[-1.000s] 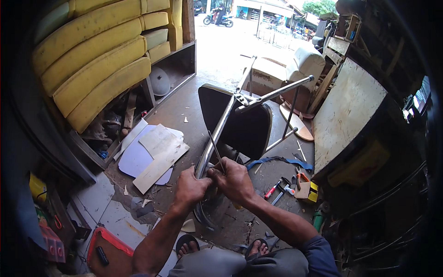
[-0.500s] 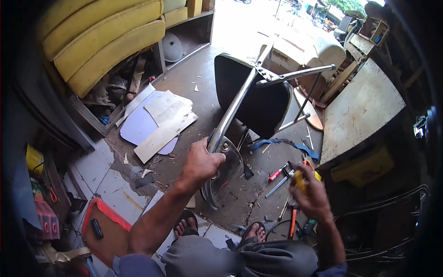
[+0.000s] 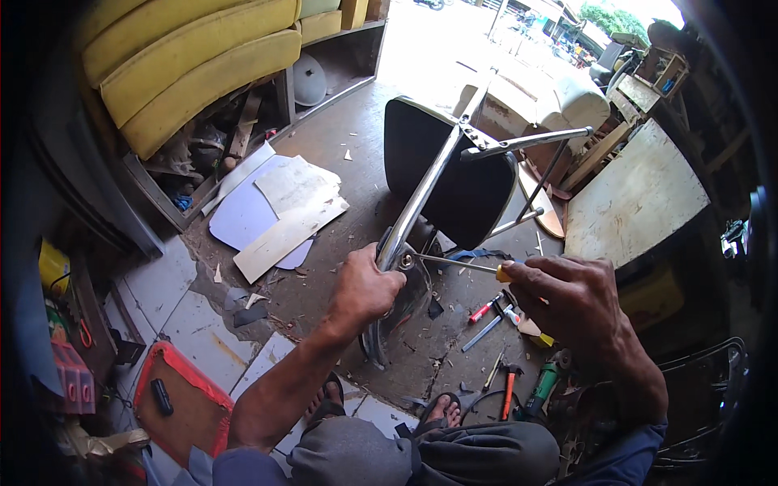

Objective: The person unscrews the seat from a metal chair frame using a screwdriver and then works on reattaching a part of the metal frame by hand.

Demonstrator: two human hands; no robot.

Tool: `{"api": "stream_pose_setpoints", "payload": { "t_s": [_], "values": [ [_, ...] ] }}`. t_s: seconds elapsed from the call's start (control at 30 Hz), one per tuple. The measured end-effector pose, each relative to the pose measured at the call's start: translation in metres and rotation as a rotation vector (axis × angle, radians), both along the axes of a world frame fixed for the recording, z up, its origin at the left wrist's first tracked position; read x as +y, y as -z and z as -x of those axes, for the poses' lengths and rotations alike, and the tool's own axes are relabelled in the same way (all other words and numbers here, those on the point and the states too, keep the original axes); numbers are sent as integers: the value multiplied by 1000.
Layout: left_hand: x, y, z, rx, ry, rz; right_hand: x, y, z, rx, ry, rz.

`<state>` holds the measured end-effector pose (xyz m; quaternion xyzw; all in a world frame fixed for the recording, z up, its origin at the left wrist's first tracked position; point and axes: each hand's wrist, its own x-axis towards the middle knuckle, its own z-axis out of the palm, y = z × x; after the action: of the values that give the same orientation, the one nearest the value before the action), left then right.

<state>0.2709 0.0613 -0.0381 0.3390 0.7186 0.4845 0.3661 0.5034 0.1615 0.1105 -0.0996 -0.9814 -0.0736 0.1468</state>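
A chair with a shiny chrome tubular frame and a flat, matt-black panel [image 3: 425, 190] lies tipped over on the grey, scrap-littered floor in front of the person, its legs pointing away and to the right. The long chrome tube catches bright streaks of light, and the black panel has rounded corners and a thin pale edge. At the near end, a glossy, dark curved plate [image 3: 416, 292] sits beside the tube, with a small round metal fitting [image 3: 407, 261] at its top.

The left hand [image 3: 365, 285] is closed around the tube near that fitting. The right hand [image 3: 571, 301] has its fingers curled on the yellow handle of a thin-shafted steel screwdriver [image 3: 462, 264], held nearly level. Its tip reaches the fitting, though whether it is seated there is too small to tell.
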Motion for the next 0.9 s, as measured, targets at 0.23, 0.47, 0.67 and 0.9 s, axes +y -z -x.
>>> {"api": "stream_pose_setpoints", "payload": {
  "t_s": [0.23, 0.47, 0.67, 0.9],
  "values": [
    [2, 4, 0, 6, 14, 11, -3, -3, 5, -6, 6, 48],
    [3, 8, 0, -25, 11, 1, -1, -1, 6, -22, 47, 149],
    [4, 10, 1, -39, 11, -3, 2, -2, 3, -6, 85, 168],
    [4, 9, -1, -43, 13, -18, 0, -9, 5, -94, -7, -11]
  ]
}}
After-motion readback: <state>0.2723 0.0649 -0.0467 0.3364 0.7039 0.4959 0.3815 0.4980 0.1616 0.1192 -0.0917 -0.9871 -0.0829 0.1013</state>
